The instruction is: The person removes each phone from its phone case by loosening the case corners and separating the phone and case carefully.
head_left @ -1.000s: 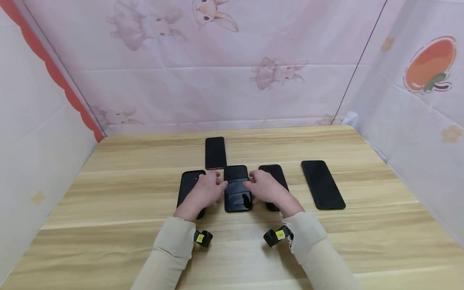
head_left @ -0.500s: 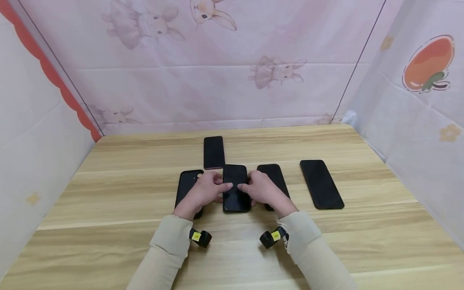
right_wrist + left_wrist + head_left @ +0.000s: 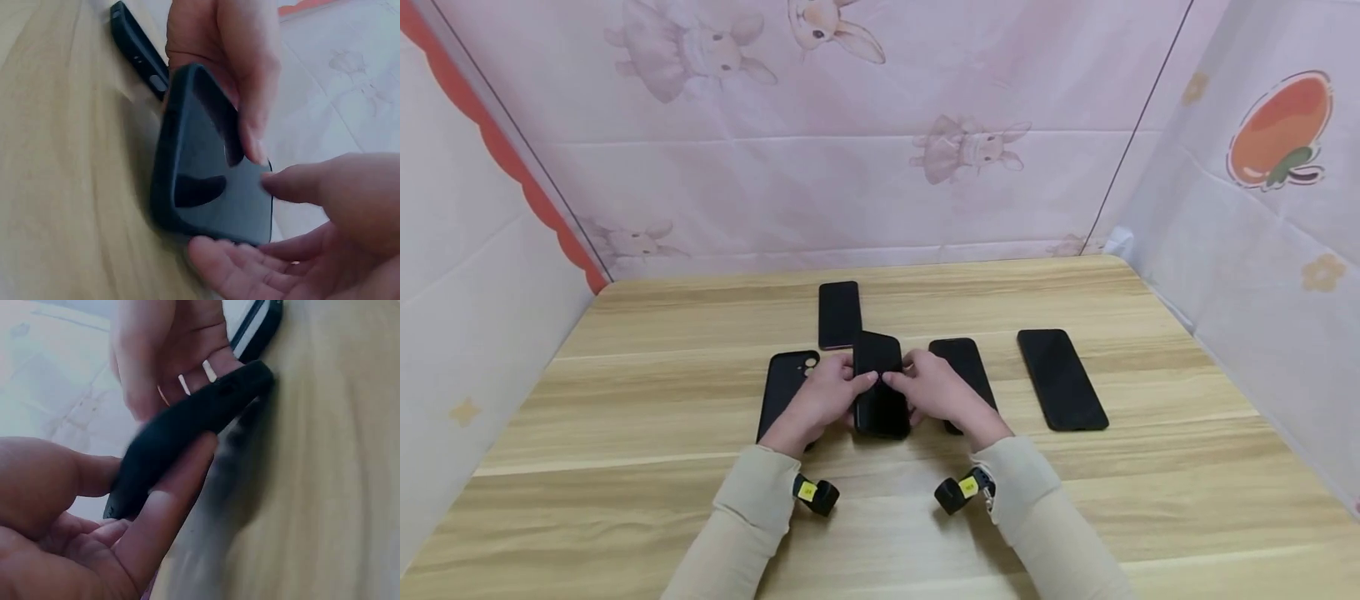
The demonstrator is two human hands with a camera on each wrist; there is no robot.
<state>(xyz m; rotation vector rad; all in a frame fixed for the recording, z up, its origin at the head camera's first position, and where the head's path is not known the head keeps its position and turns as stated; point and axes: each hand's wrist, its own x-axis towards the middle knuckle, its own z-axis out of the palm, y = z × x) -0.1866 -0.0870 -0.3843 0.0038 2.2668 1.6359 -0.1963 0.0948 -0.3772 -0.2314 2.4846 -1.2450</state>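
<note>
A black smartphone in a dark case [image 3: 880,408] is tilted between both hands, its far end raised above the table. My left hand [image 3: 831,387] grips its left edge, thumb on the screen. In the left wrist view, the left fingers [image 3: 181,481] lie under the case [image 3: 169,434]. My right hand [image 3: 942,387] holds the opposite edge, and its thumb [image 3: 300,182] presses on the glossy screen [image 3: 206,153] in the right wrist view. Beneath the left forearm lies an empty-looking black phone case [image 3: 782,387] with camera holes.
Another black phone [image 3: 966,362] lies partly under the right hand. Farther right is a larger black phone [image 3: 1062,379], and one more phone [image 3: 839,312] lies behind the held one. Everything sits on a wood-grain table [image 3: 625,400] with printed cloth walls [image 3: 820,192] around it.
The middle phone lay flat with my hands at its sides. Both thumbs have come onto its screen, and the phone has been lifted and tilted, far end up.
</note>
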